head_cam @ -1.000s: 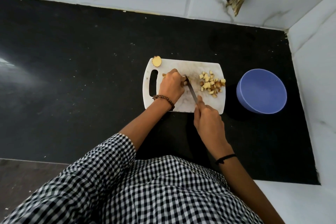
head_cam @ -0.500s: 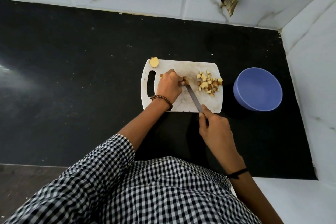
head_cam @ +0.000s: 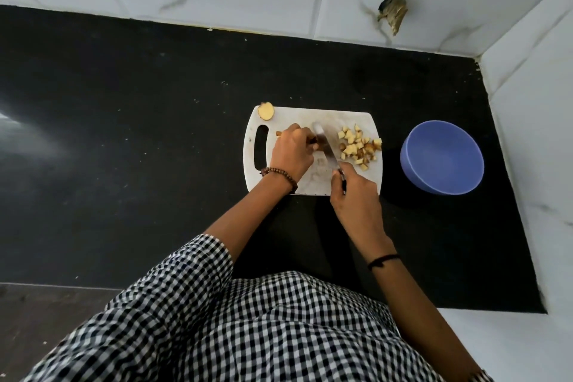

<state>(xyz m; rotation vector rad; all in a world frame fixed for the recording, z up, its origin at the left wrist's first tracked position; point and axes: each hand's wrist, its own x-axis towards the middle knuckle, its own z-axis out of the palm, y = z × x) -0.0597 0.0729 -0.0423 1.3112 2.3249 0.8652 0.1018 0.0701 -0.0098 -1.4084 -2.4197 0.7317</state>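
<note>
Currently: left hand (head_cam: 293, 153) lies curled over a brown-skinned vegetable piece (head_cam: 313, 143), fingertips pinning it to the white cutting board (head_cam: 310, 116) just right of the board's handle slot. Most of the piece is hidden under the fingers; only its two ends show. Right hand (head_cam: 356, 195) grips the knife (head_cam: 325, 146) by the handle at the board's near edge, fingers wrapped round it. Blade runs diagonally away from the person, close against the left fingertips and the exposed end of the piece. Diced pieces (head_cam: 356, 146) sit in a loose pile on the right part of the board, just beside the blade. One round slice (head_cam: 266, 111) rests on the far left corner. Blue bowl (head_cam: 441, 156) stands on the black counter (head_cam: 155, 133), right of the board and apart from it.
</note>
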